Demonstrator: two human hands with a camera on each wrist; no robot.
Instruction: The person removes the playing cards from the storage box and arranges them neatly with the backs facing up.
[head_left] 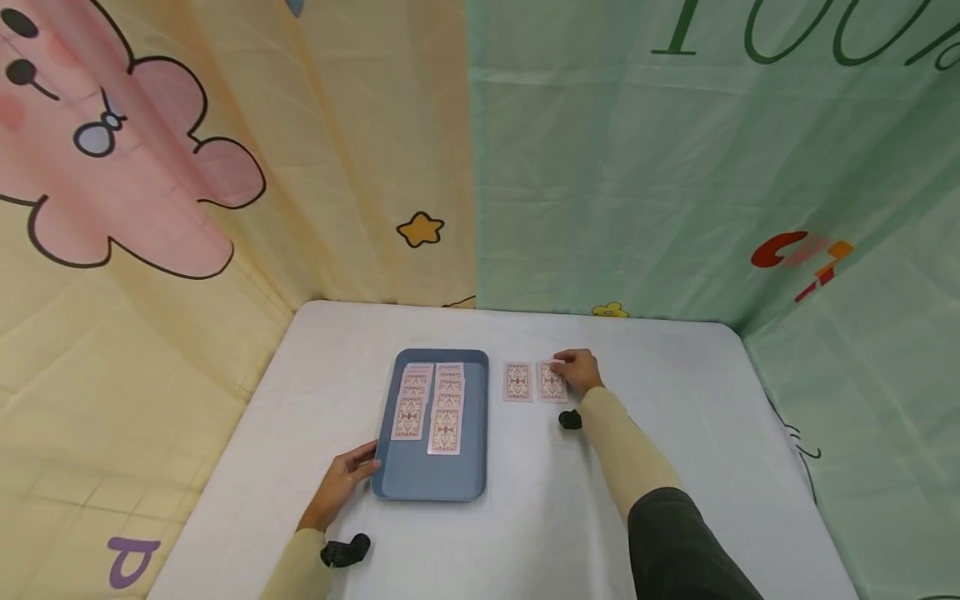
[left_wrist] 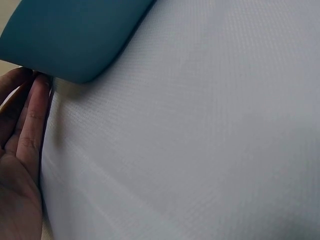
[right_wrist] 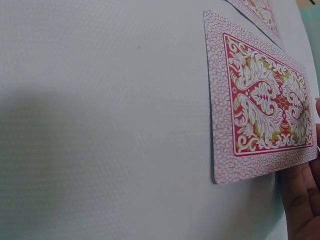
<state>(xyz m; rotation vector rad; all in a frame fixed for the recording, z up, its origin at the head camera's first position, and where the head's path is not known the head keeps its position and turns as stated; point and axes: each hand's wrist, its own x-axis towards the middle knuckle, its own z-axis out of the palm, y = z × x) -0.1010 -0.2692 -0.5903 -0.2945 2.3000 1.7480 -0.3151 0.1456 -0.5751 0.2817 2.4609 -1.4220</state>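
A blue tray (head_left: 468, 475) lies on the table with two overlapping columns of face-down playing cards (head_left: 446, 429). At its left rim is my left hand (head_left: 341, 483); in the left wrist view its fingers (left_wrist: 34, 120) are fairly straight, fingertips right at the tray edge. Right of the tray, my right hand (head_left: 581, 371) pinches a playing card (head_left: 553, 386) by its far right corner. The right wrist view shows this card (right_wrist: 270, 100) tilted, its red ornate back showing and fingers (right_wrist: 300, 200) at its edge. Another face-down card (head_left: 517, 382) lies just left of it.
A white cloth covers the table (head_left: 525, 533). Behind it hang a yellow curtain (head_left: 360, 167) and a green curtain (head_left: 600, 183), with more fabric along both sides. Black wrist devices (head_left: 347, 551) sit by each wrist, close over the table.
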